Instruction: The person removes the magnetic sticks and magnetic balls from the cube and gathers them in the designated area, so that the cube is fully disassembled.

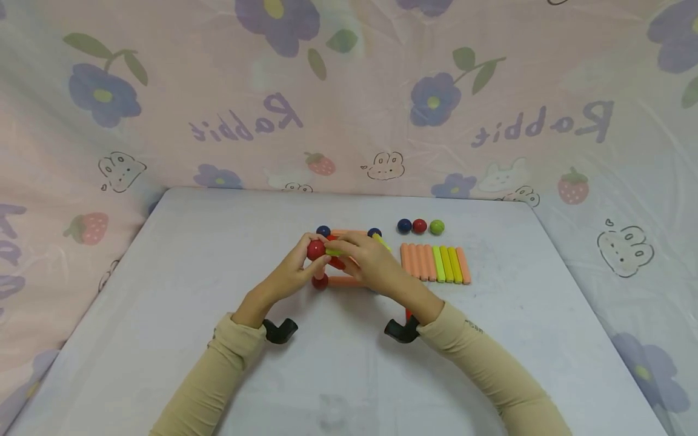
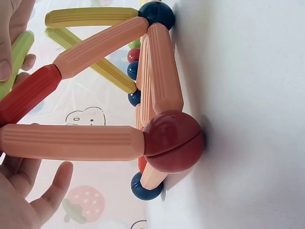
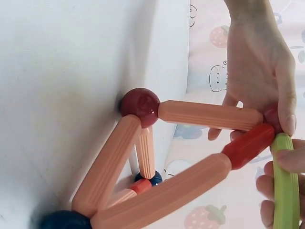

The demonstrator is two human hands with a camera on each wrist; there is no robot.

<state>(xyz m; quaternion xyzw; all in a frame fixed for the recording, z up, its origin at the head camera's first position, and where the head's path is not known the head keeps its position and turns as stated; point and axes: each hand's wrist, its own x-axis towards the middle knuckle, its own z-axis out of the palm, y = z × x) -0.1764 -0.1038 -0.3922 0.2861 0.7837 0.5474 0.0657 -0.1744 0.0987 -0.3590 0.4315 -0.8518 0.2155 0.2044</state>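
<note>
A red ball (image 1: 315,249) sits at a raised corner of a frame of magnetic rods and balls, gripped between the fingers and thumb of my left hand (image 1: 294,269). My right hand (image 1: 376,264) pinches a light green rod (image 3: 286,186), its end at that ball. From the ball, an orange rod (image 2: 76,142) runs down to a lower red ball (image 2: 174,140). A red rod (image 3: 250,145) joined to another orange rod slants down to a blue ball (image 3: 64,220). Yellow rods (image 2: 90,17) rise from the frame's other side. My right hand hides part of the frame in the head view.
Right of the frame lies a row of orange, green and yellow rods (image 1: 435,263). Behind it stand a blue ball (image 1: 404,226), a red ball (image 1: 419,226) and a green ball (image 1: 437,227). A red piece (image 1: 408,313) lies partly under the right wrist. The white table (image 1: 136,315) meets a patterned cloth.
</note>
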